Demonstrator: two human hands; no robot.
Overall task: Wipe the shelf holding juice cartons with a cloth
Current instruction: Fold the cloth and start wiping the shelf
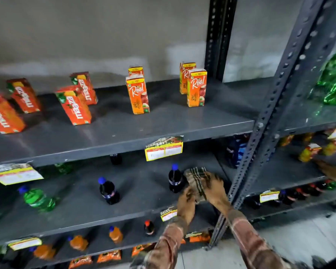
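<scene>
- Dark grey metal shelf [163,123] with upright juice cartons, at the upper level of a rack of perforated steel posts.
- On left part of this shelf: four red-orange cartons [74,105] with white lettering, in loose cluster, leaning in the wide-angle view.
- At the middle: two orange "Real" cartons [137,95], one directly behind the other.
- Toward the right rear: two more orange "Real" cartons [196,87], also one behind the other, near the black back post.
- Front strip of the shelf bare; yellow-and-white price label [164,148] hanging from its front edge.
- Brown checked cloth [197,180] with dark stripes, bunched, one level below the carton shelf, just right of a dark cola bottle with blue cap [175,178].
- Right hand [214,189] on top of the cloth, fingers curled over it and gripping it.
- Left hand [186,202] at the near edge of the same cloth, fingers bent onto the fabric; hard to tell whether firmly closed on it, because of blur.
- Both forearms in brown plaid sleeves [248,237], reaching up from the bottom of the view.
- On the same lower level: second dark bottle with blue cap [108,191] and a green plastic bottle [38,199] lying at the left.
- Lowest level: small orange drink bottles [115,234] and orange snack packets.
- In the neighbouring bay at right: shiny green wrapped packets [334,82].
</scene>
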